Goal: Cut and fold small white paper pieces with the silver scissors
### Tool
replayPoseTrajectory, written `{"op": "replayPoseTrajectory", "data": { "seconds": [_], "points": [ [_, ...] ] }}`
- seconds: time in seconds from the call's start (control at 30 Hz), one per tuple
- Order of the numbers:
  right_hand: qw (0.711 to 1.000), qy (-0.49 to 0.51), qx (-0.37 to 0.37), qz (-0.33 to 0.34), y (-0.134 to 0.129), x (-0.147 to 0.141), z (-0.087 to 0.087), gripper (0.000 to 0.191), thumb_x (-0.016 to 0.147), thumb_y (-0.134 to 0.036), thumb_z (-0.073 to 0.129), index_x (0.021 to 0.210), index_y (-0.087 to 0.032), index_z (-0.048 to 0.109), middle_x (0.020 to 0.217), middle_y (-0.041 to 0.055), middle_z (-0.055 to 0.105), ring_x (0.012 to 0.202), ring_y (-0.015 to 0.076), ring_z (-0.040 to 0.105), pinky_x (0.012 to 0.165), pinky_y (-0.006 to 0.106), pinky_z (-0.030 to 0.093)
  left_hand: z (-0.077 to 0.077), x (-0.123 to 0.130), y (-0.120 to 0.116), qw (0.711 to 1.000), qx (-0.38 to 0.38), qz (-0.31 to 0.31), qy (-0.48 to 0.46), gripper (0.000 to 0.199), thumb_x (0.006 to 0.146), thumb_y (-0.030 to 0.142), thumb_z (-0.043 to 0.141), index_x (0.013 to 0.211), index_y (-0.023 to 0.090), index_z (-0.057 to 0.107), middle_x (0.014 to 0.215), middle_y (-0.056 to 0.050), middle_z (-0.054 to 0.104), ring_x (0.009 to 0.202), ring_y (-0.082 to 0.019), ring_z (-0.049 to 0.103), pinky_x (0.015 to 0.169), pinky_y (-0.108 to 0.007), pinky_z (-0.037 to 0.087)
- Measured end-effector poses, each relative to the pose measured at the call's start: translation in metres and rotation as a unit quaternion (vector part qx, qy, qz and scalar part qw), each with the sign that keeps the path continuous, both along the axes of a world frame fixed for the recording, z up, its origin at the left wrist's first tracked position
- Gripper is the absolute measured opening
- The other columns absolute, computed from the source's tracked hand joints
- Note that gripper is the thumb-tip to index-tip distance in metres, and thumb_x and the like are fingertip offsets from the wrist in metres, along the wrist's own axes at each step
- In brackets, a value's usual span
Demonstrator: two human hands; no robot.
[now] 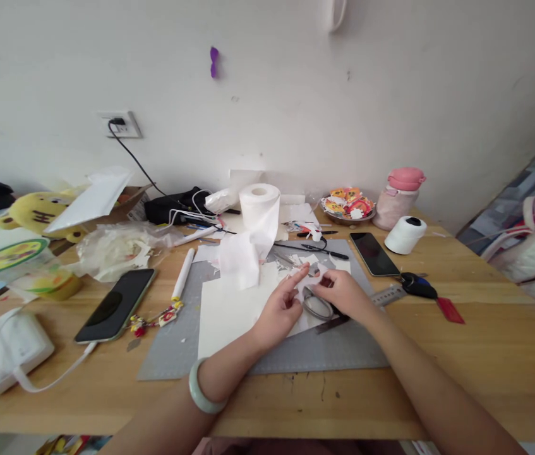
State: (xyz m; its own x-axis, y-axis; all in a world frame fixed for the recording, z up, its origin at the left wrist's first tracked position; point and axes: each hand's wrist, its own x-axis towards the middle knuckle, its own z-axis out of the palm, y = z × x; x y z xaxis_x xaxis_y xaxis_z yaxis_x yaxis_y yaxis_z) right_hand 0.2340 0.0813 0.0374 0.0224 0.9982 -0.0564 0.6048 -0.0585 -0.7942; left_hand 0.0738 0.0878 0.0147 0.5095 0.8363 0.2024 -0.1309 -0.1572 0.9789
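Observation:
Both hands meet over a grey cutting mat (167,341) and a white paper sheet (224,328). A small piece of white paper (301,289) is between them. My right hand (345,294) pinches its right side. My left hand (276,313), with a pale bangle on the wrist, has its index finger stretched out and the others curled at the paper's left edge; its grip is partly hidden. Just below the fingers lies a pair of scissors with grey handles (319,308). A dark-and-grey ruler (388,295) passes partly under my right hand. Paper scraps lie around the fingertips.
Behind the hands stands a paper roll (260,205) with its end trailing forward. Two phones (115,306) (374,254), a thread spool (405,235), a pink bottle (396,199), a bowl of cut-outs (347,207), keys (417,285) and a white charger (6,351) surround the mat.

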Motion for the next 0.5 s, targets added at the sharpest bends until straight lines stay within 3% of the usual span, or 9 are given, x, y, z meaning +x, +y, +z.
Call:
{"op": "replayPoseTrajectory", "data": {
  "seconds": [0.1,0.2,0.33,0.5],
  "points": [
    [0.998,0.032,-0.032,0.039,-0.0016,-0.0013,0.0002,0.021,0.068,-0.036,0.056,0.06,-0.017,0.051,0.056,-0.0025,0.051,0.052,0.0098,0.043,0.049,0.022,0.031,0.0005,-0.0002,-0.0005,1.0,-0.007,-0.004,0.002,0.064,0.071,0.004,0.044,0.13,0.029,0.041,0.144,-0.002,0.032,0.095,-0.015,0.053,0.077,-0.028,0.043],
    [0.998,0.043,-0.042,0.034,-0.0028,-0.0039,-0.0009,0.024,0.066,-0.037,0.057,0.056,-0.018,0.047,0.053,-0.0039,0.046,0.049,0.0089,0.039,0.046,0.021,0.028,0.0003,-0.0008,0.0,1.0,-0.012,-0.008,0.018,0.065,0.072,0.004,0.042,0.132,0.027,0.038,0.143,-0.003,0.032,0.076,-0.01,0.052,0.065,-0.025,0.043],
    [0.999,0.05,-0.011,0.01,0.0006,0.001,-0.0006,0.018,0.067,-0.034,0.054,0.06,-0.018,0.049,0.057,-0.0035,0.047,0.052,0.0092,0.039,0.049,0.022,0.029,-0.0015,-0.0013,0.001,1.0,0.012,0.003,0.01,0.065,0.071,0.003,0.043,0.131,0.029,0.04,0.144,-0.001,0.031,0.08,-0.011,0.051,0.066,-0.024,0.042],
    [0.997,0.056,-0.043,0.041,-0.0022,-0.0024,0.0027,0.022,0.068,-0.038,0.053,0.062,-0.017,0.051,0.054,-0.0039,0.047,0.049,0.0088,0.04,0.048,0.022,0.031,-0.0014,-0.0015,0.0004,1.0,0.01,-0.004,0.005,0.062,0.074,0.007,0.043,0.132,0.03,0.039,0.145,-0.003,0.028,0.073,-0.009,0.049,0.058,-0.021,0.041]
  ]
}}
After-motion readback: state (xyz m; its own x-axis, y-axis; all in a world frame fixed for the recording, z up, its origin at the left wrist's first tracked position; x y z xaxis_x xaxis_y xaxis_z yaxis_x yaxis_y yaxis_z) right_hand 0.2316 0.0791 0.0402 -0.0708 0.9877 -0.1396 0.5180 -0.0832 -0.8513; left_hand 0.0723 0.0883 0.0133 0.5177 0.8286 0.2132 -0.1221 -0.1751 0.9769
